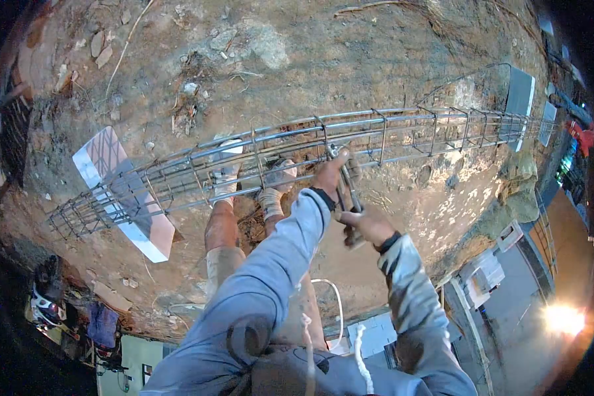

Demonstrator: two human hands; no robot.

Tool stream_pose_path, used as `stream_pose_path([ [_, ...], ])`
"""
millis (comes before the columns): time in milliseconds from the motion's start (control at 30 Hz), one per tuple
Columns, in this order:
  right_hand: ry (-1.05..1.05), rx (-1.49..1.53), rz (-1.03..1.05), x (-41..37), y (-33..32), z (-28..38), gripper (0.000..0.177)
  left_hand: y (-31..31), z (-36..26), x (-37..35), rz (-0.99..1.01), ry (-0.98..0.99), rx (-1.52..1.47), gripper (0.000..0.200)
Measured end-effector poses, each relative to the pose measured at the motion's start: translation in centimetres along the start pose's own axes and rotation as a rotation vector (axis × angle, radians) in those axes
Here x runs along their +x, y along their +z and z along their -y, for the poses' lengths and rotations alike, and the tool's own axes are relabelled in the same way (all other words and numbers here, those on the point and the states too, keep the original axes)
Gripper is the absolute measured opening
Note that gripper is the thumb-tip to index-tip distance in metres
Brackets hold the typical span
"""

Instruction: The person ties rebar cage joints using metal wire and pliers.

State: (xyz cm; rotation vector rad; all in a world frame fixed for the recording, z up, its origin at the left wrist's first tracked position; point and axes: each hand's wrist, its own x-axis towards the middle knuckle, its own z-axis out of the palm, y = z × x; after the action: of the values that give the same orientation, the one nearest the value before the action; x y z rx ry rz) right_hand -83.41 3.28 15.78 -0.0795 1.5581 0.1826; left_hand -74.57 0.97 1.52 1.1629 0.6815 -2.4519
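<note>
A long rebar cage [384,135] of thin steel bars and square stirrups runs across the view. Long-handled metal pincers [351,187] reach up to its near bars, with their head against a stirrup. My left hand [332,173] is closed around the upper part of the pincers, close to the bars. Lower down, my right hand [369,228] grips the handle ends. Its fingertips are partly hidden. The exact bite of the jaws is too small to make out.
My feet [278,178] are beside and partly behind the cage bars. Flat boards [124,191] lie under the cage at the left, and another board [521,99] is at the right. Bare earth [257,86] surrounds it. A bright lamp [565,319] shines at lower right.
</note>
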Motion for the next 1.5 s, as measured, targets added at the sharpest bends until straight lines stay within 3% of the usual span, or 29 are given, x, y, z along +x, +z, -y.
stream_pose_path([
  [33,-0.105,-0.513,-0.277,-1.2,0.0,0.6,0.031,0.1,0.6,0.3,-0.099,0.009,0.145,0.026],
  [67,-0.105,-0.513,-0.280,-1.5,0.2,0.4,0.031,0.4,1.1,0.7,-0.097,0.008,0.145,0.026],
  [133,-0.324,-1.029,-0.845,-1.9,0.8,-0.2,0.036,1.8,1.4,0.7,-0.227,0.123,0.233,0.031],
  [167,-0.379,-1.088,-0.808,-1.5,0.2,-0.5,0.038,1.9,1.6,-0.1,-0.073,0.153,0.127,0.039],
  [200,-0.385,-1.091,-0.811,-1.8,-0.7,0.8,0.038,1.7,1.8,-0.3,-0.070,0.159,0.126,0.039],
  [267,0.006,-0.503,-0.159,-2.4,-2.7,4.0,0.035,0.6,2.4,-0.1,-0.123,0.366,0.175,0.040],
  [300,0.067,-0.036,-0.007,-2.0,-3.3,3.6,0.030,0.9,2.3,-0.7,-0.128,0.362,0.174,0.040],
  [333,0.069,-0.034,-0.006,-2.0,-3.6,3.3,0.030,1.3,2.1,-1.1,-0.101,0.292,0.081,0.039],
  [400,0.089,0.264,0.151,-2.3,-4.0,3.4,0.030,2.9,1.5,-1.9,-0.044,0.161,-0.114,0.039],
  [467,0.066,0.264,0.145,-2.0,-4.5,3.6,0.029,4.3,0.6,-1.7,-0.136,0.081,-0.197,0.029],
  [533,0.111,0.060,0.081,-2.3,-4.6,4.3,0.029,2.6,1.4,-0.4,0.029,0.158,-0.104,0.024],
  [567,0.066,-0.237,0.016,-2.1,-4.6,4.3,0.027,2.8,1.8,0.5,-0.121,0.132,-0.212,0.020],
  [600,0.057,-0.238,0.013,-2.3,-3.8,4.2,0.027,3.6,1.4,0.7,-0.114,0.138,-0.208,0.020],
  [667,-0.422,-1.252,-0.808,-3.5,-0.7,2.8,0.025,5.2,1.4,-0.1,-0.320,0.131,-0.185,0.017],
  [733,-0.434,-1.330,-0.926,-2.2,-0.5,1.6,0.028,4.9,2.3,1.4,-0.348,0.202,-0.154,0.018],
  [800,-0.251,-1.297,-0.755,-0.9,-1.2,1.1,0.029,4.4,2.6,2.1,-0.469,0.230,-0.061,0.022],
  [833,-0.255,-1.222,-0.697,-1.6,-1.8,2.3,0.024,4.3,2.5,1.1,-0.344,0.191,-0.090,0.030],
  [867,-0.418,-1.068,-0.564,-0.5,-3.8,1.7,0.021,4.2,2.4,0.4,-0.352,0.184,-0.090,0.030],
  [933,-0.049,-0.570,-0.106,1.2,-6.6,2.3,0.028,4.9,1.7,-1.2,-0.328,0.288,0.060,0.037],
  [967,-0.053,-0.573,-0.113,1.3,-7.3,1.9,0.028,5.7,0.8,-2.9,-0.296,0.220,0.048,0.042],
  [1033,0.051,-0.008,0.188,1.6,-7.6,1.0,0.033,4.0,1.0,-1.9,-0.258,0.176,0.091,0.042],
  [1133,0.050,0.124,0.265,1.1,-6.4,0.8,0.031,3.9,1.1,-1.0,-0.279,0.112,0.108,0.037],
  [1200,0.102,0.090,0.228,0.4,-5.8,1.7,0.032,3.0,1.4,0.4,-0.088,0.171,-0.127,0.027],
  [1233,-0.066,-0.424,-0.070,-0.2,-5.2,1.8,0.033,4.1,1.0,-0.2,-0.209,0.136,-0.172,0.023],
  [1267,-0.230,-0.931,-0.379,-0.9,-4.3,1.8,0.036,4.0,1.2,0.2,-0.206,0.127,-0.170,0.023],
  [1333,-0.376,-1.258,-0.867,-1.7,-1.3,0.8,0.029,4.4,2.3,1.7,-0.211,0.255,-0.198,0.026],
  [1400,-0.378,-1.238,-0.985,0.2,-1.3,-0.5,0.030,4.7,2.1,2.8,-0.352,0.147,-0.203,0.035],
  [1433,-0.360,-1.231,-1.012,0.9,-1.5,-1.0,0.030,3.8,2.6,3.4,-0.327,0.177,-0.140,0.037],
  [1500,-0.247,-1.097,-0.868,2.0,-2.0,-1.3,0.028,3.2,2.7,3.9,-0.380,0.240,0.105,0.041],
])
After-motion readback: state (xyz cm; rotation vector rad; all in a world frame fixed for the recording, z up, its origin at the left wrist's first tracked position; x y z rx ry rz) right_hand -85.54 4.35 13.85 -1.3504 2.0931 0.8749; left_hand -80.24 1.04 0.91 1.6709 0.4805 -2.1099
